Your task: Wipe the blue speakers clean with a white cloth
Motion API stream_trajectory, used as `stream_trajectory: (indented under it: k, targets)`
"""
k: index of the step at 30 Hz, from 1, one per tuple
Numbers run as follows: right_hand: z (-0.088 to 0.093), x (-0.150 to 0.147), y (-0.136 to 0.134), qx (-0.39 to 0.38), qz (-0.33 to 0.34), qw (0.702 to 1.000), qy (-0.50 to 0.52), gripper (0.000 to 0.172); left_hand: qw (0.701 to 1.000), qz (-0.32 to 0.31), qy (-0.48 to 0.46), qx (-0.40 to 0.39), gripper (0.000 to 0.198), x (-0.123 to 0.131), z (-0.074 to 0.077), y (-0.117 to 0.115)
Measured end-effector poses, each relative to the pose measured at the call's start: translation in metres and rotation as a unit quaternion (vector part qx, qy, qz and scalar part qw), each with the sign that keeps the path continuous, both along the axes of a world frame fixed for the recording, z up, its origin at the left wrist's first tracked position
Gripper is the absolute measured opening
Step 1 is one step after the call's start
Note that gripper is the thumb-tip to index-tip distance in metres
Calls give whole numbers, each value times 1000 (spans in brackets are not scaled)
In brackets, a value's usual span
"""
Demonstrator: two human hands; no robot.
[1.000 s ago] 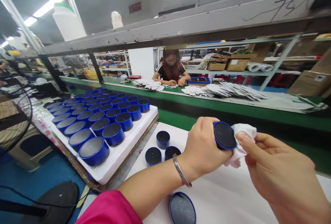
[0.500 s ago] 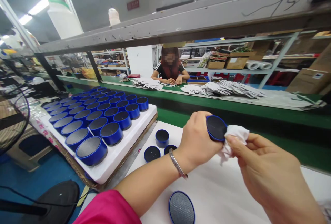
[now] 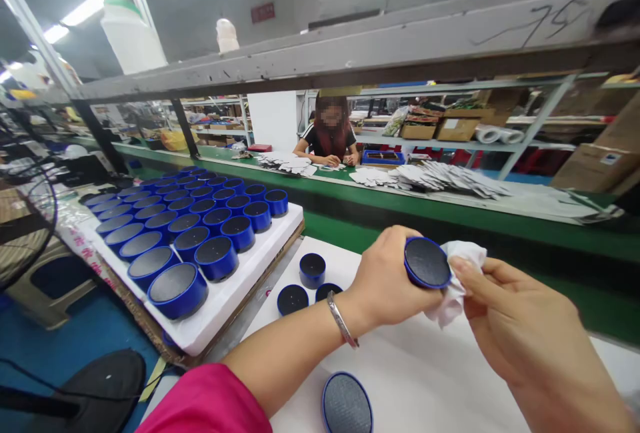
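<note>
L hand: left hand [image 3: 387,279] curled round a short blue cylinder w/ a dark mesh top [image 3: 427,263], gripping it by the side; mesh face tilted toward cam.
R hand: right hand [image 3: 525,326] pinching a crumpled white cloth [image 3: 447,303] btwn thumb & fingers; cloth up against R side of the cylinder's rim.
Held unit pos.: up off the white-covered tabletop [image 3: 425,379], btwn both hands.
L wrist: silver metal bracelet [image 3: 342,318]; bright pink sleeve [image 3: 210,403] further up the arm.
Loose units: three small blue cylinders w/ black tops [image 3: 293,299] grouped beyond L forearm, one partly hidden by it; single blue-rimmed grey-mesh disc [image 3: 347,403] nearer, below the wrist.
Foam slab: thick white foam slab [image 3: 270,239] to the L, carrying rows of blue cylinders w/ mesh tops [image 3: 216,256], all upright.
Across: seated person in black top [image 3: 323,146], heaped flat white pieces [image 3: 440,176] nr them, plus blue tray [image 3: 383,157].
</note>
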State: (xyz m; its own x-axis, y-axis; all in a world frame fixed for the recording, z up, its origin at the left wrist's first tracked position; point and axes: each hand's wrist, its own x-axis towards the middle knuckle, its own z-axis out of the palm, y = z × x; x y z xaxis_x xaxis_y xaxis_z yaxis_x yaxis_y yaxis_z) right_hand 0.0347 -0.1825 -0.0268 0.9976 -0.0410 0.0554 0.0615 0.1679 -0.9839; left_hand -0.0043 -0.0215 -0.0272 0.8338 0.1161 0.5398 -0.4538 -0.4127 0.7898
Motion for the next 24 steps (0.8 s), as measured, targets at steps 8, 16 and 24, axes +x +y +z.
stream_trajectory:
  k: [8,16,24]
  targets:
    - [34,5,-21,38,6,998,43,91,995,-55,-1,-82,63,-4,6,1]
    - [46,-9,-18,-3,55,996,75,86,996,-46,-63,-33,57,-1,3,7]
    - [16,-22,-9,-78,26,996,-45,76,992,-28,-117,24,50,4,0,10]
